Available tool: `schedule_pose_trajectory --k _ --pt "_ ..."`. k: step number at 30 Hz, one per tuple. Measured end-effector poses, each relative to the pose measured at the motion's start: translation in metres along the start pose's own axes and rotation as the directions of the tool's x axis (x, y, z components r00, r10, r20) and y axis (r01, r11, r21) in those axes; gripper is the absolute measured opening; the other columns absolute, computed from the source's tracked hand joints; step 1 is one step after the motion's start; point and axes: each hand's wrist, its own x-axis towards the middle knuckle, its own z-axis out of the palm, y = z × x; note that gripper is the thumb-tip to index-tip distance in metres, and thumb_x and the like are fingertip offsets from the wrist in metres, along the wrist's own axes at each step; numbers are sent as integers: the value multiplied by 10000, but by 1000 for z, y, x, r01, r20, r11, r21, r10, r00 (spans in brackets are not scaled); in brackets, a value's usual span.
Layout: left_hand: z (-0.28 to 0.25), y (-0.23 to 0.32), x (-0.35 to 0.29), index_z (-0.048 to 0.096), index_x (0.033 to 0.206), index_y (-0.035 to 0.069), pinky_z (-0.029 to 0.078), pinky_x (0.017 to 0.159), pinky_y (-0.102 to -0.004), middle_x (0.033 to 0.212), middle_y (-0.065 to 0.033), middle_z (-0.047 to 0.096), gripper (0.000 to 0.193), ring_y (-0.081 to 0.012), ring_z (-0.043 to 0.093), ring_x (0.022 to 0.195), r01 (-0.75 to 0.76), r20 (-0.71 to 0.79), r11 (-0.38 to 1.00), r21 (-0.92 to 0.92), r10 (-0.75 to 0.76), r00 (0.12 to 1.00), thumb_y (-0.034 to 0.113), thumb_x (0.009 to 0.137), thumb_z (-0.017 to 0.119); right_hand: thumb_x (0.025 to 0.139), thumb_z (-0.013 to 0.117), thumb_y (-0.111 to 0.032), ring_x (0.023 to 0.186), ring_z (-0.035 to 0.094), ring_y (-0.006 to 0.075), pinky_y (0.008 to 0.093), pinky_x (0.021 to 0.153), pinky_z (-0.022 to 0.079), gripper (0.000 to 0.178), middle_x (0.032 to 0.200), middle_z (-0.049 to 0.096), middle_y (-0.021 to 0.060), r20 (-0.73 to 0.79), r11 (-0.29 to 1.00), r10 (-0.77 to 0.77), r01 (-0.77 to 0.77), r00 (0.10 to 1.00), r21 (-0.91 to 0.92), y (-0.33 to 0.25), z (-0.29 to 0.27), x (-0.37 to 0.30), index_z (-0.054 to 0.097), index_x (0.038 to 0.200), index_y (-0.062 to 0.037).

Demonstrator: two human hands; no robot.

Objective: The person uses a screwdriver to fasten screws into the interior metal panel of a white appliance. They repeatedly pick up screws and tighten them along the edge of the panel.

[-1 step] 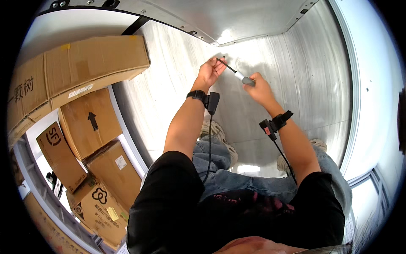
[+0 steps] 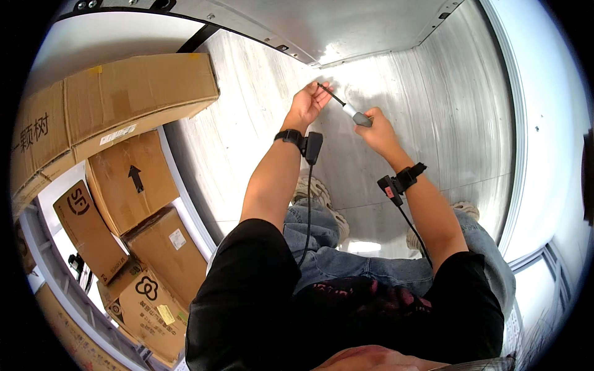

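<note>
Both hands clamp a thin, light, stiff tool (image 2: 346, 106): left hand (image 2: 306, 105) fingers pinch its dark tip, right hand (image 2: 377, 130) grips its grey handle.

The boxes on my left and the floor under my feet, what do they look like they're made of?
Boxes: brown corrugated cardboard, matte, with taped seams. Floor: apparently brushed sheet metal, silvery, with streaky glare and seam lines, though a coated panel is possible.
</note>
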Motion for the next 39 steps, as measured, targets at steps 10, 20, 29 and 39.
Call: schedule_pose_trajectory --k 10,20,29,39 --pt "14 15 17 565 1069 72 503 661 -250 863 -17 620 207 -129 596 733 -21 -99 991 132 35 994 185 974 420 837 610 -268 670 604 204 331 558 478 370 836 595 116 39 886 237 -233 971 401 -18 65 -12 529 1090 -10" --pt "19 34 28 585 1014 66 473 629 -235 854 -6 630 179 -99 571 683 -14 -100 979 203 35 994 174 963 451 883 574 -293 683 595 140 276 466 449 397 852 550 50 158 836 285 -325 946 442 -37 70 -6 503 1179 -39" --pt "16 34 29 591 994 60 471 614 -228 836 -5 631 168 -100 575 682 -30 -89 990 134 43 995 175 953 475 874 579 -271 588 557 143 291 450 434 368 773 554 56 118 843 262 -286 958 455 -36 71 -5 526 1150 -34" --pt "14 37 30 583 1040 40 478 669 -239 902 -21 640 188 -121 595 754 -2 -29 991 133 6 1000 167 952 477 868 581 -262 478 523 172 323 431 414 353 653 558 75 86 830 280 -286 956 480 -41 69 -4 555 1103 -1"
